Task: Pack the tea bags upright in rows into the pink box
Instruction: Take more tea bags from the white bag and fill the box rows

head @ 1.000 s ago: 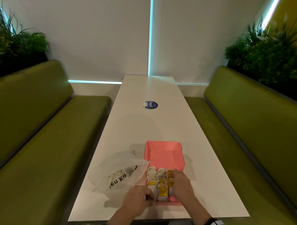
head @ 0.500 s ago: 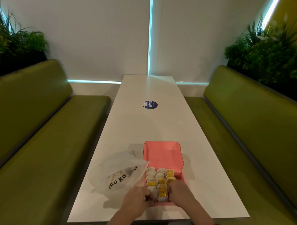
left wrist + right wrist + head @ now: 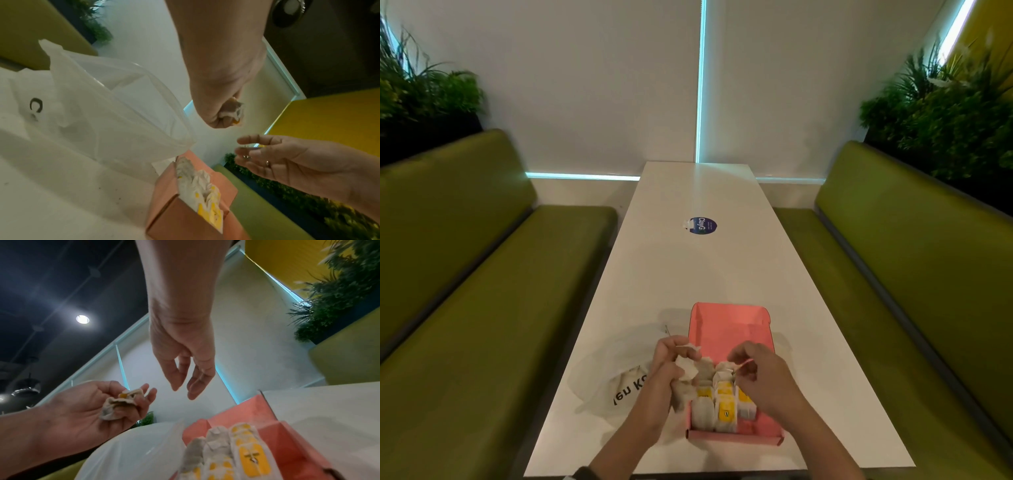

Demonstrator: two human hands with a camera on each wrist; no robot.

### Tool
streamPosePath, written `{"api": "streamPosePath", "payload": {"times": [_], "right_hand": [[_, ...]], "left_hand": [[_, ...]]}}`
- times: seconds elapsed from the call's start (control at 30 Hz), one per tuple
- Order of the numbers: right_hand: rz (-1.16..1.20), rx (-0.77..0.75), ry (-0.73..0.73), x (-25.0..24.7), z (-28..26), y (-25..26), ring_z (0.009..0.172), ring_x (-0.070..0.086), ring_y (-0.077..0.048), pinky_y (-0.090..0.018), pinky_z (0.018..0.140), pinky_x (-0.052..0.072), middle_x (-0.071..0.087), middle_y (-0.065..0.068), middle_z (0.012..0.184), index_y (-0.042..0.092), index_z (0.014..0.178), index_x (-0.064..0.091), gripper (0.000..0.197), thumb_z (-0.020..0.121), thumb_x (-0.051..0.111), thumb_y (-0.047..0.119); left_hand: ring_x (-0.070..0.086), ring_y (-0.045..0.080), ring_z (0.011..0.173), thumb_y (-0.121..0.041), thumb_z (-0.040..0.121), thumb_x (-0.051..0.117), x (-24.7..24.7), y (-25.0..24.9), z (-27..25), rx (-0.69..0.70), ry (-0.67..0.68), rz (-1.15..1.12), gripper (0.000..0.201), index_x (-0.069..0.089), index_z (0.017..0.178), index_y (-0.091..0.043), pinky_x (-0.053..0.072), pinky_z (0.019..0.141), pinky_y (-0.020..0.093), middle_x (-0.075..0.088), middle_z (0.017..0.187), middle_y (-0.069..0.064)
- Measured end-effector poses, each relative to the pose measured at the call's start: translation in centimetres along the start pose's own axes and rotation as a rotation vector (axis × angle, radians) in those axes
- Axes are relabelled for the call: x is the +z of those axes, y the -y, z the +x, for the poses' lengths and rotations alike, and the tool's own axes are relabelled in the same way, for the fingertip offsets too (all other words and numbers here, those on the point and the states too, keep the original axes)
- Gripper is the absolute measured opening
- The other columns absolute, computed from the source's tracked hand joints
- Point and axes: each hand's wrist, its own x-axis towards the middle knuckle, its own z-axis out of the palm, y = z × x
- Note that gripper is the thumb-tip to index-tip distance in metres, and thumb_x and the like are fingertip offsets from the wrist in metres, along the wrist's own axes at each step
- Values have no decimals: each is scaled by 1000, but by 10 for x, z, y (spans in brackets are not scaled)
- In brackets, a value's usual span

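mid-packing: the left hand (image 3: 671,368) grips a bunch of loose tea bags (image 3: 121,404) above the box's (image 3: 729,329) 9 o'clock edge. the right hand (image 3: 753,373), fingers relaxed and holding nothing that shows, reaches toward them. three rows (image 3: 722,401) already stand at the box's 6 o'clock end. next, probably: take one bag and seat it upright at 12 o'clock of the rows.

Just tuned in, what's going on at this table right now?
A person is packing tea bags upright in rows into a pink box on a white table. The near end of the box is filled; the far half looks empty. The left hand holds a small bunch of loose tea bags above the box, and the right hand, fingers relaxed, reaches toward them. A plastic bag lies left of the box.
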Motion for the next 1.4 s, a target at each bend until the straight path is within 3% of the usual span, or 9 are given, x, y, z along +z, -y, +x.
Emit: {"api": "streamPosePath", "payload": {"times": [0.1, 0.23, 0.43, 0.63, 0.8, 0.93, 1.07, 1.23, 1.4], "right_hand": [[176, -14, 39, 1, -2, 13, 88, 59, -4, -13, 74, 48, 60, 11, 104, 26, 99, 61, 19, 86, 63, 12], [358, 108, 102, 8, -4, 30, 62, 63, -11, -20, 60, 47, 64, 6, 85, 21, 87, 61, 9, 89, 61, 30], [316, 47, 13, 17, 0, 32, 58, 59, -10, -17, 55, 47, 63, 5, 82, 20, 89, 63, 10, 83, 67, 13], [437, 67, -107, 14, 2, 31, 59, 57, -9, -21, 56, 46, 64, 5, 70, 17, 75, 63, 14, 83, 65, 5], [600, 127, -65, 4, 3, 31, 48, 52, -11, -21, 48, 40, 64, 1, 62, 7, 85, 57, 6, 88, 58, 1], [553, 117, 69, 1, -1, 34, 46, 50, -9, -19, 46, 40, 61, 4, 57, 10, 84, 58, 9, 90, 56, 2], [457, 51, 13, -1, -2, 33, 64, 56, -11, -21, 60, 46, 64, 6, 84, 20, 85, 60, 7, 90, 61, 26], [232, -90, 64, -4, 0, 27, 77, 59, -13, -18, 68, 47, 65, 9, 84, 25, 71, 64, 12, 79, 74, 23], [207, -115, -633, -12, 8, 29, 63, 55, -5, -5, 60, 40, 54, 11, 82, 23, 62, 58, 27, 80, 71, 9]], "left_hand": [[53, 12, 56, -4, 62, 44, -1, 0, 5, -9, 17, -129, 51, 48, 112, -12, 43, 50, 27, 59, 105, 14], [54, 16, 69, -5, 68, 51, 4, -3, 0, 37, 82, -56, 49, 46, 115, -20, 41, 47, 23, 62, 104, 1], [51, 14, 63, -3, 91, 57, 9, -5, -6, 124, 108, 159, 43, 39, 121, -28, 44, 51, 23, 53, 122, -13], [51, 5, 62, -4, 90, 57, 6, -9, -7, 59, 99, 218, 35, 49, 117, -25, 44, 53, 16, 59, 97, -3], [54, 17, 66, -13, 79, 50, 0, -10, -4, 86, 58, 235, 41, 55, 117, -27, 49, 70, 25, 61, 113, -12], [52, 8, 63, -6, 88, 60, -1, -7, -1, 214, 75, 422, 33, 62, 112, -29, 48, 63, 23, 65, 103, -18], [50, 1, 57, -15, 86, 66, 1, -4, 3, 251, -30, 500, 10, 68, 90, -25, 42, 56, 15, 66, 74, -18], [49, 1, 58, -26, 82, 71, 0, -1, 2, 200, -15, 496, 29, 59, 106, -35, 46, 59, 18, 65, 90, -19], [45, 1, 56, -22, 82, 71, -2, -2, 1, 203, -87, 462, 42, 50, 112, -43, 50, 63, 27, 59, 103, -26]]}}
